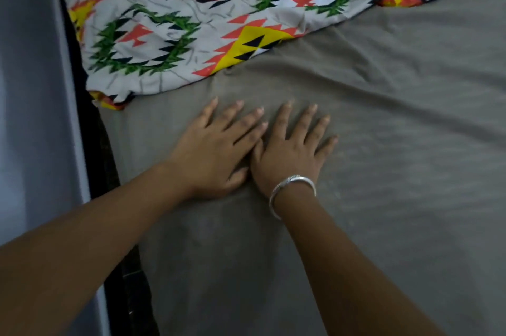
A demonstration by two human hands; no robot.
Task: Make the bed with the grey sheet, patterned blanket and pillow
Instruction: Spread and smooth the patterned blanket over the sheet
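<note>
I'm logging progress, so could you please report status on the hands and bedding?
Left hand and right hand press flat, side by side, on grey sheet. Patterned blanket rumpled beyond fingertips, overlapping sheet. Pillow not in view.

The grey sheet (383, 144) is seen as soft, matt cloth, lightly creased. The patterned blanket (169, 61) is shown as thin printed cloth, matt and wrinkled. The bangle (294, 179) is made of shiny silver-coloured metal.

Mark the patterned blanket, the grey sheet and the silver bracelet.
patterned blanket (147, 42): head view, middle of the green-ringed motif at its lower left.
grey sheet (405, 149): head view, bare stretch at mid right.
silver bracelet (294, 179): head view, top of the band.
</note>
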